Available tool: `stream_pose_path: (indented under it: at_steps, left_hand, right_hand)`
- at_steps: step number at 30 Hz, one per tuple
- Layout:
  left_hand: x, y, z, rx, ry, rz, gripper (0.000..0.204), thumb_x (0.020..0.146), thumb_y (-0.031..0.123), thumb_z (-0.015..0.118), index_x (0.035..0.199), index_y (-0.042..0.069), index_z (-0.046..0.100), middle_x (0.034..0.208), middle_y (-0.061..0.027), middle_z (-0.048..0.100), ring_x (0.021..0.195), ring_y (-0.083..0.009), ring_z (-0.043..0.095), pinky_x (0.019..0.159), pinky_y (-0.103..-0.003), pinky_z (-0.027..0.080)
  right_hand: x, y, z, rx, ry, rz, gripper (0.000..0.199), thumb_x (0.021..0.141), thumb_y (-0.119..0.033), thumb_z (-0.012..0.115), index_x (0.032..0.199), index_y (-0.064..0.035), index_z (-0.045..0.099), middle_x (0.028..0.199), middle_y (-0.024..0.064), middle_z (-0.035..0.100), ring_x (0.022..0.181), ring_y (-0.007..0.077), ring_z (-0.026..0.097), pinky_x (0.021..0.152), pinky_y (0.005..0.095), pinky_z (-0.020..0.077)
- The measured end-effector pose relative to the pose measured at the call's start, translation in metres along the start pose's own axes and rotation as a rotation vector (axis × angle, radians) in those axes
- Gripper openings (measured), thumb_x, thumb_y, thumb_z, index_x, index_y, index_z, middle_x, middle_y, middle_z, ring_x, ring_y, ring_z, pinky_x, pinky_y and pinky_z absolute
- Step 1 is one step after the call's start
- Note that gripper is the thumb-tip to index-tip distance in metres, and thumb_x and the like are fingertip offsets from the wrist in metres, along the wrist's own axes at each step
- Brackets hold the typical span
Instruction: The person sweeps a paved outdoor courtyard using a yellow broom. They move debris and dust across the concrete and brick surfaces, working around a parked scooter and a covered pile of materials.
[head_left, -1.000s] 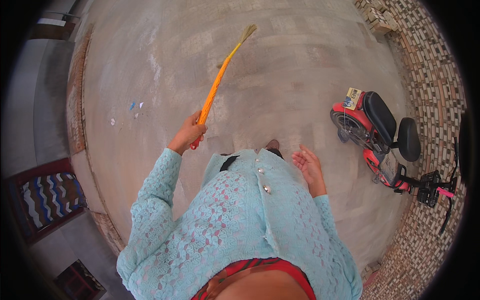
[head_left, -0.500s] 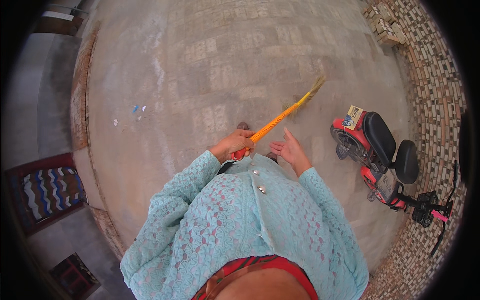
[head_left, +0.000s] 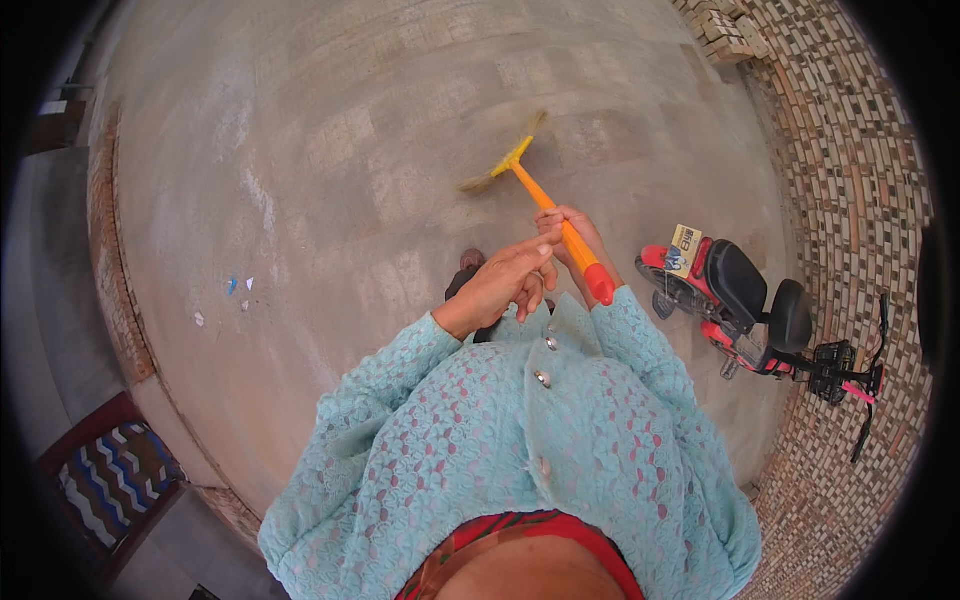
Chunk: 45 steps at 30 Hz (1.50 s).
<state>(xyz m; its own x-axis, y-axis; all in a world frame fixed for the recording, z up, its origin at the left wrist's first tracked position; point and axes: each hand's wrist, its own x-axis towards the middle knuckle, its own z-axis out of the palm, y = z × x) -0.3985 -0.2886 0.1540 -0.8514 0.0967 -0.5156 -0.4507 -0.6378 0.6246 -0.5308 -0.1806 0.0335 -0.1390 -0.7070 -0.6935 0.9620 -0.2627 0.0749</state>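
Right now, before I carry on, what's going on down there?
A person is handling an orange-handled broom. The right hand grips the handle near its red end, while the left hand is loosely open beside it. The yellow head points away from the body, out over the paved floor. Blue and white scraps lie off to the left, away from the bristles; a red-and-black scooter stands to the right.

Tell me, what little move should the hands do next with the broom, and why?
I'd probably ease the left hand back, clear of the broom's orange handle. The right hand has its fingers curled round that handle, while the left hand's fingers are loose beside it and not wrapped round it, so they might get in the way.
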Motion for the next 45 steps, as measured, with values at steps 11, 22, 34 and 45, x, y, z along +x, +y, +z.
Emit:
stream_pose_path:
  at_steps: [11,22,34,45]
  left_hand:
    - [0.078,0.018,-0.111,0.705,0.576,-0.124,0.046,0.077,0.02,0.048,0.116,-0.003,0.041,0.069,-0.0061,0.048,0.045,-0.0111,0.046,0.035,-0.023,0.039]
    - [0.041,-0.048,-0.13,0.6,0.918,-0.357,0.037,0.074,0.016,0.05,0.106,-0.002,0.051,0.068,-0.0093,0.055,0.053,-0.0163,0.052,0.048,-0.028,0.044]
    - [0.176,-0.067,-0.251,1.409,0.335,0.012,0.017,0.075,0.012,0.046,0.08,0.0,0.058,0.06,-0.0088,0.054,0.054,-0.0192,0.054,0.049,-0.033,0.045]
    - [0.406,0.148,-0.148,0.524,0.633,-0.304,0.039,0.076,0.013,0.045,0.114,0.002,0.044,0.058,-0.0039,0.047,0.041,-0.013,0.046,0.034,-0.027,0.041]
  right_hand:
    - [-0.072,-0.138,-0.02,-0.519,0.461,-0.52,0.015,0.068,0.0,0.048,0.079,-0.005,0.039,0.054,0.0033,0.043,0.041,0.0105,0.043,0.034,0.0225,0.037]
    - [-0.028,-0.316,-0.056,-0.201,0.33,-0.229,0.007,0.068,-0.004,0.046,0.062,-0.0041,0.041,0.05,0.0041,0.042,0.039,0.0125,0.042,0.036,0.0233,0.0382]
    - [-0.015,-0.383,0.045,0.06,-0.151,-0.035,0.017,0.071,0.0,0.042,0.086,0.0036,0.035,0.066,0.004,0.041,0.047,0.0054,0.041,0.04,0.0161,0.0364]
    - [-0.114,-0.417,0.034,-0.002,0.205,-0.623,0.024,0.071,0.001,0.045,0.095,-0.0033,0.039,0.073,0.0074,0.047,0.048,0.0066,0.041,0.042,0.0191,0.0373]
